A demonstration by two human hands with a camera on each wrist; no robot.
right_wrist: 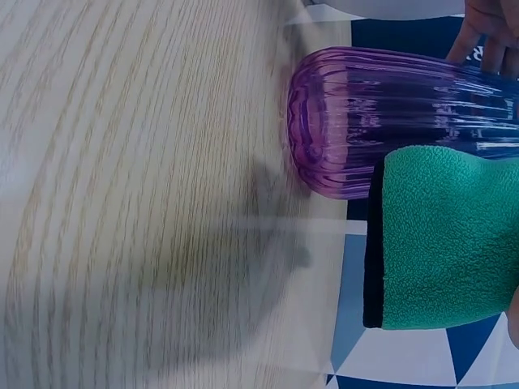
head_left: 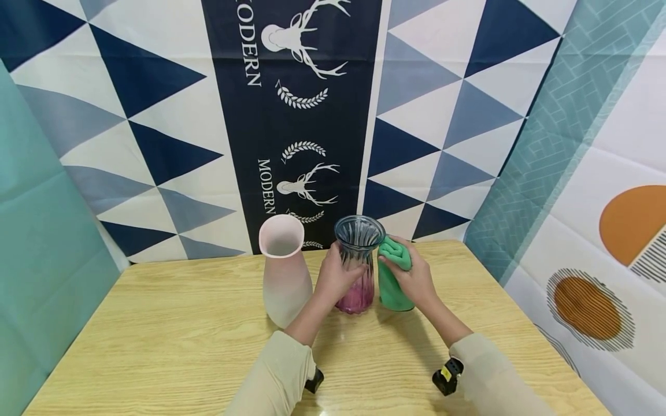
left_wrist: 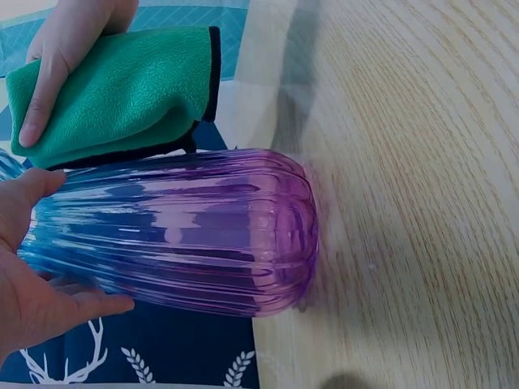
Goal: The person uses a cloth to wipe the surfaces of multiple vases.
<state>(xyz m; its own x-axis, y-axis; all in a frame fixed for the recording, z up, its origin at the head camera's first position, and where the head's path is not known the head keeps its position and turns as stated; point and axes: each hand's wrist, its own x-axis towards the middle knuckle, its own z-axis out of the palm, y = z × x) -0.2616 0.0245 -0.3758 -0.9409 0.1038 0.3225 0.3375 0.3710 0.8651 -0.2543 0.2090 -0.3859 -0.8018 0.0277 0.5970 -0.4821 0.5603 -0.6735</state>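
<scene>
Okay, I've got left hand (head_left: 335, 278) wrapped round ribbed glass vase (left_wrist: 186, 231), likely slick, fragile, best held by neck (head_left: 358, 252); right hand (head_left: 417, 276) clutches soft green cloth (head_left: 392, 289).

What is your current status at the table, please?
Left hand gripping glass vase, upright; right hand holding green cloth beside it; pale vase standing nearby.

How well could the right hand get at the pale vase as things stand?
Probably not directly: the right hand is holding the green cloth, and the blue-and-pink glass vase and the left hand holding it stand between it and the pale vase.
</scene>
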